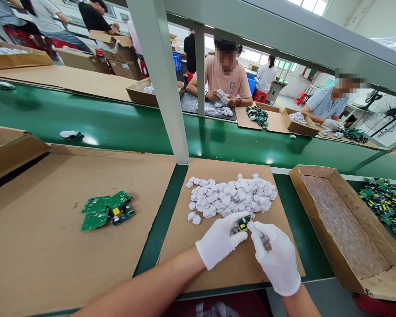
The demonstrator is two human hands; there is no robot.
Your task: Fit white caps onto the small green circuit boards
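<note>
My left hand [221, 237], in a white glove, grips a small green circuit board [243, 223] with a yellow component on it. My right hand [275, 252], also gloved, is closed at the board's right edge, thumb and forefinger pinched together. What the right fingertips hold, if anything, is too small to make out. Just beyond both hands lies a heap of small white pieces [232, 193] on a cardboard sheet [181, 246]. A few of these pieces sit apart at the heap's left edge.
Several green circuit boards [99, 218] lie on the cardboard at left. To the right stands a shallow cardboard tray [346, 233], with a pile of boards [387, 202] beyond it. A grey metal post [161, 83] rises ahead. Across the green belt [125, 127], co-workers sit handling parts.
</note>
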